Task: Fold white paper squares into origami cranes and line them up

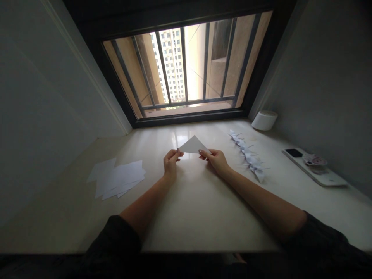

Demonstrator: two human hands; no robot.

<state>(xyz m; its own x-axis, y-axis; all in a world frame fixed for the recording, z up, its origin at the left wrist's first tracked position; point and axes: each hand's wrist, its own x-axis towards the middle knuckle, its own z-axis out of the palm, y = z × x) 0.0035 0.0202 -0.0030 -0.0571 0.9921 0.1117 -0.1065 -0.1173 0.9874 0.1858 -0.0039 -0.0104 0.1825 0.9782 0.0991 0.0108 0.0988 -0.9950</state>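
Observation:
A sheet of white paper folded into a triangle (194,145) is held just above the pale tabletop (197,217), its peak pointing toward the window. My left hand (171,161) pinches its left corner between thumb and fingers. At the right corner, my right hand (215,158) grips the paper the same way, thumb on top. Off to the left lies a loose stack of white paper sheets (122,178), fanned unevenly. To the right, several folded white paper pieces (247,155) with thin points sit in a slanting row.
A phone (315,168) in a pale case, with a round grip on its back, lies at the right near the wall. A white round container (264,120) stands in the back right corner. The barred window (186,69) closes off the far side.

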